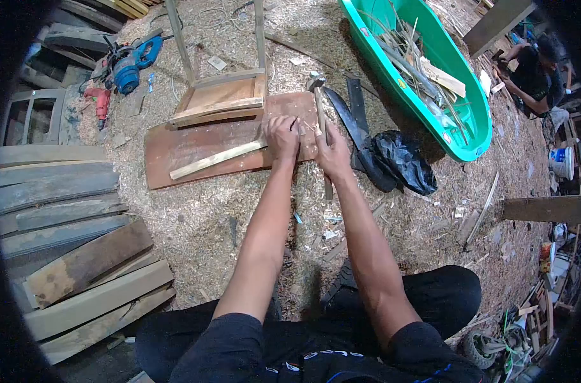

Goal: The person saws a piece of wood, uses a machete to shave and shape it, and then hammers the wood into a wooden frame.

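Note:
My left hand (283,136) is closed around the end of a pale wooden stick (217,159). The stick slants down to the left across a reddish-brown board (204,143) on the ground. A small dark, thin piece shows at this hand's fingers. Beside it, my right hand (333,155) is wrapped round the handle of a hammer (322,112). The hammer's head points away from me, and its handle end sticks out below my palm. Behind my left hand, a wooden frame with legs (223,99) rests on the board's far edge.
A green tub (475,131) of wood scraps stands at upper right, near a black plastic bag (405,163). Blue (128,76) and red (100,105) power tools lie at upper left. Planks (99,274) are stacked at left. Another person (533,76) sits at far right.

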Demonstrator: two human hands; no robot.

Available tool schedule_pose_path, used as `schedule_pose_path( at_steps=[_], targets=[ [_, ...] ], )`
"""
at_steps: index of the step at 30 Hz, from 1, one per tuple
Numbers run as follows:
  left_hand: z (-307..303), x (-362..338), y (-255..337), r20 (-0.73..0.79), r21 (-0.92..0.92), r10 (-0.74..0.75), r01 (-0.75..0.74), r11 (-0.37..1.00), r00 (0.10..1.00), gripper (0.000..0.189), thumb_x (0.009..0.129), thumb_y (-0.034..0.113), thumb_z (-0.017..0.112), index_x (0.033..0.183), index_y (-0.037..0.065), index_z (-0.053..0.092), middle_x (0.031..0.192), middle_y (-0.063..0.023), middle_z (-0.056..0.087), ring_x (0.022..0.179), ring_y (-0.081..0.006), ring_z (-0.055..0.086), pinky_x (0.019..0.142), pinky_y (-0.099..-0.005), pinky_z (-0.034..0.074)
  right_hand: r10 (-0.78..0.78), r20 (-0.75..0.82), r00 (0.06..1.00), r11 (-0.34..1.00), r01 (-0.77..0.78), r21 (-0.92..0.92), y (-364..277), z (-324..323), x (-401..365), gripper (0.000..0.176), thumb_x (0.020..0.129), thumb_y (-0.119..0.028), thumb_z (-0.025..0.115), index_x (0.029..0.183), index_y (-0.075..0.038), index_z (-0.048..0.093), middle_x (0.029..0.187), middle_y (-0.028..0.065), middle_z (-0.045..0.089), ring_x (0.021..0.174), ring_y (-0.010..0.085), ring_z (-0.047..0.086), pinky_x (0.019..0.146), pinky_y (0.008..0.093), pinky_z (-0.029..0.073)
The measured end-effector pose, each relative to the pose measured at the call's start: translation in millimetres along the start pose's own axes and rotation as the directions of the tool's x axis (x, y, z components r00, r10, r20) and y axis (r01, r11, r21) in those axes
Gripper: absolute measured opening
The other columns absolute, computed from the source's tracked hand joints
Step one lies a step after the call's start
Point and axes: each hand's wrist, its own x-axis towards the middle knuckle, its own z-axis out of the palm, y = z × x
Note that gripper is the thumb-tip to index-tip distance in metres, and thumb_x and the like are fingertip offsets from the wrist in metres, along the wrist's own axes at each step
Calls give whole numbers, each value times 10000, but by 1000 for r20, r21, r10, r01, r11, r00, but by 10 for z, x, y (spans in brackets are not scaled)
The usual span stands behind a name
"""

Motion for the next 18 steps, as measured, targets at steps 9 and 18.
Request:
schedule_pose_path(
  at_steps=[9,18],
  targets=[
    [-55,1,54,-22,-3,2,-2,1000,1000,175,825,216,725,822,42,711,874,-139,668,909,-346,598,846,-438,461,51,22,998,970,-44,-237,-79,-9,-426,472,981,-186,552,1432,-64,483,1033,330,654,1020,461,655,830,463,523],
    [4,-2,20,-39,9,-9,10,1000,999,122,795,167,677,760,50,674,832,-124,662,878,-332,603,832,-454,462,274,42,961,940,-259,-222,-378,24,-578,456,1006,-150,524,1445,-42,471,1314,264,595,1251,342,578,1029,387,451]
  ],
)
